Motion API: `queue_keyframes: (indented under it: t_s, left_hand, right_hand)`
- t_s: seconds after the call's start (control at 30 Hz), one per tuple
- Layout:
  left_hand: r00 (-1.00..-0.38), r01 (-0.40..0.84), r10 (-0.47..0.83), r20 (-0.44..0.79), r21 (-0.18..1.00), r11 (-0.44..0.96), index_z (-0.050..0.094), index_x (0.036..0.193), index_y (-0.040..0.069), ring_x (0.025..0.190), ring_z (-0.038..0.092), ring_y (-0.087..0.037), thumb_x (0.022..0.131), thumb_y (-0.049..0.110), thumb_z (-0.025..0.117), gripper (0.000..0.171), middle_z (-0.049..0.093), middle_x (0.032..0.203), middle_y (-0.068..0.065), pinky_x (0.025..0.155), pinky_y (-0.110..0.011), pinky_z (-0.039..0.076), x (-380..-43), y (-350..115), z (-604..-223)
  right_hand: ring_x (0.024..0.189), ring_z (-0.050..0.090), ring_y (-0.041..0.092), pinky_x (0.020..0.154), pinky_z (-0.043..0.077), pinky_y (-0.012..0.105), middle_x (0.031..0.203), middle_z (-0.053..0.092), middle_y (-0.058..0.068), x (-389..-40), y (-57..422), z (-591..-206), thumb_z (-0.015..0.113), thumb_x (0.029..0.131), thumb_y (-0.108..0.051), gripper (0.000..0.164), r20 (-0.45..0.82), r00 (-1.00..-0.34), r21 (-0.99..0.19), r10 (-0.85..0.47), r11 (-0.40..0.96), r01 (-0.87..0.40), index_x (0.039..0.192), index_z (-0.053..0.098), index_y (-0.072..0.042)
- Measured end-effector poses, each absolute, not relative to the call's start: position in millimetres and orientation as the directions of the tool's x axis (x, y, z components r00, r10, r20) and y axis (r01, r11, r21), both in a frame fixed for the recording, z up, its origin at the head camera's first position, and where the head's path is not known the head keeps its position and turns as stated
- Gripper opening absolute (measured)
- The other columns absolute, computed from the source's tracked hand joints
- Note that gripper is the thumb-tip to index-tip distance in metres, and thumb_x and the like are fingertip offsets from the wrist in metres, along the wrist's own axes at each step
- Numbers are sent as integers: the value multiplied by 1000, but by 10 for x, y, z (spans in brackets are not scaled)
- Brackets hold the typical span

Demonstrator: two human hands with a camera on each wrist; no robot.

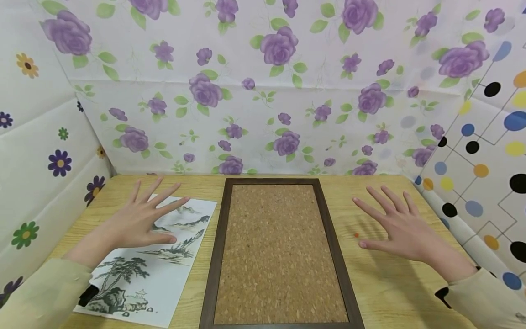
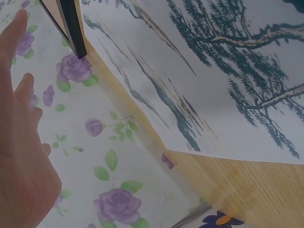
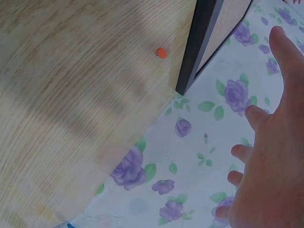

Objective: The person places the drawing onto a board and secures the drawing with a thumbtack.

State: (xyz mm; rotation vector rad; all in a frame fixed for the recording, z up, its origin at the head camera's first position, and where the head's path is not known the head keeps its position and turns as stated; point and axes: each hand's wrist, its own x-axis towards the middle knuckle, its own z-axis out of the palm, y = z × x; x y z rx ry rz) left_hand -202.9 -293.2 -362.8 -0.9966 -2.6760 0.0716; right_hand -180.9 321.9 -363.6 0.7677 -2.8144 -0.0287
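Note:
My left hand [image 1: 137,224] hovers with fingers spread over a sheet of paper [image 1: 172,283] printed with an ink landscape of pines, rocks and hills. On the other side my right hand [image 1: 404,230] is spread above the wooden table, holding nothing. Close to its thumb lies a small orange-red thumbtack [image 1: 356,235], also seen as an orange thumbtack [image 3: 161,52] in the right wrist view. Between the hands lies a cork board [image 1: 279,256] in a dark brown frame. Neither hand touches the board.
The wooden table [image 1: 382,292] ends at a back wall covered with purple-rose cloth [image 1: 283,105]. A daisy-patterned cloth [image 1: 33,151] bounds the left side, a dotted cloth [image 1: 493,160] the right.

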Motion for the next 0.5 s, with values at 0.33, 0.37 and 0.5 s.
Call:
queue_keyframes:
  t_s: [0.33, 0.37, 0.5]
  left_hand:
    - [-762, 594, 602, 240, -114, 797, 27, 158, 31, 154, -14, -32, 82, 60, 70, 92, 3, 169, 0, 116, -69, -16, -1972, -3000, -3648]
    - [-765, 590, 598, 241, -110, 800, 27, 158, 30, 154, -13, -33, 82, 60, 70, 92, 3, 169, 1, 117, -70, -16, -1966, -3006, -3655]
    - [-774, 580, 585, 243, -100, 808, 26, 158, 31, 155, -11, -34, 83, 60, 69, 92, 3, 169, 1, 117, -70, -14, -1942, -3035, -3694]
  right_hand:
    - [156, -2, 34, 119, -4, 70, 169, 3, 4, -1823, 3204, -3637, 63, 85, -67, 91, 213, -838, 69, -502, 863, -500, 159, 22, -33]
    - [156, -2, 34, 119, -4, 70, 169, 3, 4, -1824, 3203, -3639, 63, 85, -66, 91, 211, -839, 65, -501, 864, -500, 159, 22, -33]
    - [156, -1, 34, 118, -1, 72, 169, 4, 3, -1833, 3203, -3648, 63, 85, -65, 89, 215, -839, 57, -500, 864, -501, 158, 23, -33]
